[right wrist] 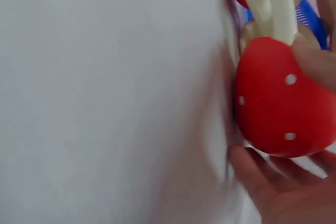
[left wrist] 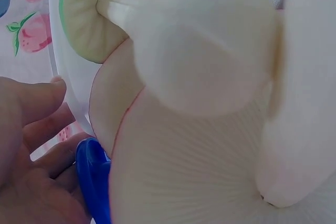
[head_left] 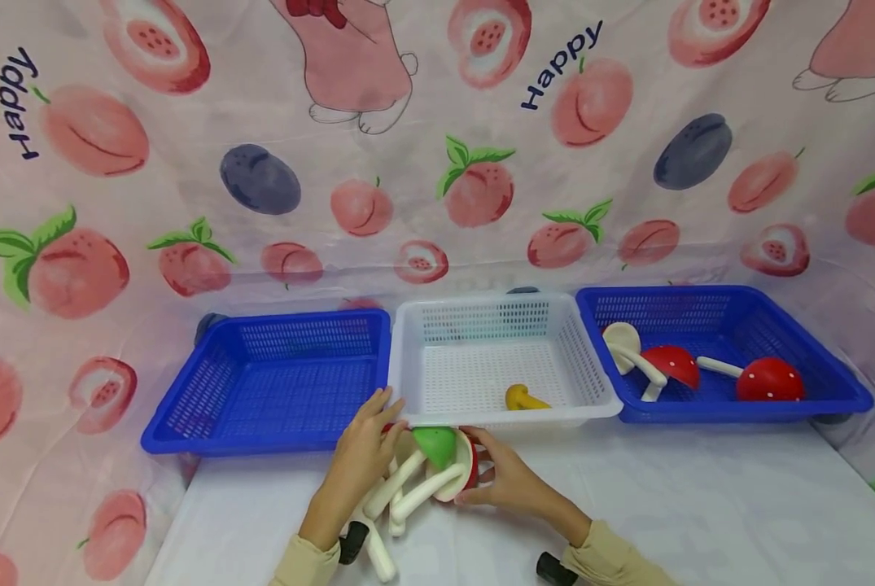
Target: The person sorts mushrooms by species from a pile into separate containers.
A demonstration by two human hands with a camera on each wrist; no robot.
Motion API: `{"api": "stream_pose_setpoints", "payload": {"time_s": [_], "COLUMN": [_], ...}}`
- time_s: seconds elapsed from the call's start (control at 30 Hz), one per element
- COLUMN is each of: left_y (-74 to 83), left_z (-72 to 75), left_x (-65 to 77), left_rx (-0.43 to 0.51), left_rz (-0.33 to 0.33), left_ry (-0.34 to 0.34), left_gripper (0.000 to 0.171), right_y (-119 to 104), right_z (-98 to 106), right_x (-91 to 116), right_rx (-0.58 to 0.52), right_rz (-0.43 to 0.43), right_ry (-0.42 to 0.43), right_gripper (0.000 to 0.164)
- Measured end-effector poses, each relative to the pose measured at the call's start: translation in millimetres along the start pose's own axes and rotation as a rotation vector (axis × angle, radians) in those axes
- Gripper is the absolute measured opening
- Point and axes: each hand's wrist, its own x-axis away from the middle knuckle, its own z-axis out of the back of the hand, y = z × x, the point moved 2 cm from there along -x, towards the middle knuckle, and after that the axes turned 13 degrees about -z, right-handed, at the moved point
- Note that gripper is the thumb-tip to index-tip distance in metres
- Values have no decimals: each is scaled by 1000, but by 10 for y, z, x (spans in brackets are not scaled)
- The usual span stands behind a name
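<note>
A heap of toy mushrooms lies on the table in front of the white basket. My right hand (head_left: 516, 485) holds a red toy mushroom (right wrist: 281, 106) with white dots, its thumb and fingers bent around the cap. On the heap's left side is my left hand (head_left: 360, 452), its thumb and fingers apart from the caps in the left wrist view. Among the heap are a green-capped toy mushroom (head_left: 437, 446) and several white stems (head_left: 424, 493). Pale ribbed undersides of caps (left wrist: 184, 156) fill the left wrist view; contact between left fingertips and the heap is unclear.
Behind the heap stands the white basket (head_left: 506, 417), with a yellow toy mushroom (head_left: 523, 399) inside. A blue basket (head_left: 220, 446) stands to its left. The right blue basket (head_left: 745, 413) holds several toy mushrooms with red caps (head_left: 770, 380). A fruit-print cloth (head_left: 408, 146) hangs behind.
</note>
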Motion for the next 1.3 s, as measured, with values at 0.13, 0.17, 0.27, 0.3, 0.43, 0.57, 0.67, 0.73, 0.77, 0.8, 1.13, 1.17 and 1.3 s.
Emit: {"api": "stream_pose_setpoints", "payload": {"time_s": [0.13, 0.17, 0.27, 0.3, 0.43, 0.57, 0.67, 0.73, 0.77, 0.8, 1.13, 1.17, 1.3], "left_y": [-11, -13, -17, -15, -5, -3, -4, -8, -11, -13, -23, -19, -3], "left_z": [-10, -10, -15, -15, -25, -15, -9, -8, -9, -10, -2, -4, -13], "left_x": [5, 4, 0, 0, 4, 3, 4, 3, 3, 3, 21, 18, 5], "left_rx": [7, 6, 0, 1, 5, 4, 2, 2, 3, 3, 10, 12, 13], "left_rz": [-2, -2, -4, -4, 0, -2, -4, -6, -6, -4, 23, 19, 5], "left_ry": [5, 6, 10, 9, 8, 20, 21, 20, 19, 18, 21, 20, 23], "left_gripper": [36, 36, 35, 35, 35, 35, 35, 35, 35, 35, 35, 35, 35], "right_y": [10, -33, -15, -12, 49, 24, -19, -58, -79, -102, -336, -355, -429], "right_z": [-67, -71, -73, -65, -18, 76, 163, 226, 256, 288, 622, 660, 800], "right_x": [-62, -51, -32, -16, 76, 183, 266, 324, 350, 373, 555, 578, 675], "right_rx": [-78, -92, -105, -108, -97, -25, 53, 90, 109, 123, 265, 281, 311], "right_rz": [58, 65, 64, 56, 13, 1, 25, 39, 39, 42, -57, -69, -98], "right_ry": [9, 15, 56, 63, 94, 128, 163, 179, 188, 194, 230, 239, 260], "right_gripper": [91, 90, 85, 83, 82, 82, 82, 81, 81, 80, 78, 78, 79]}}
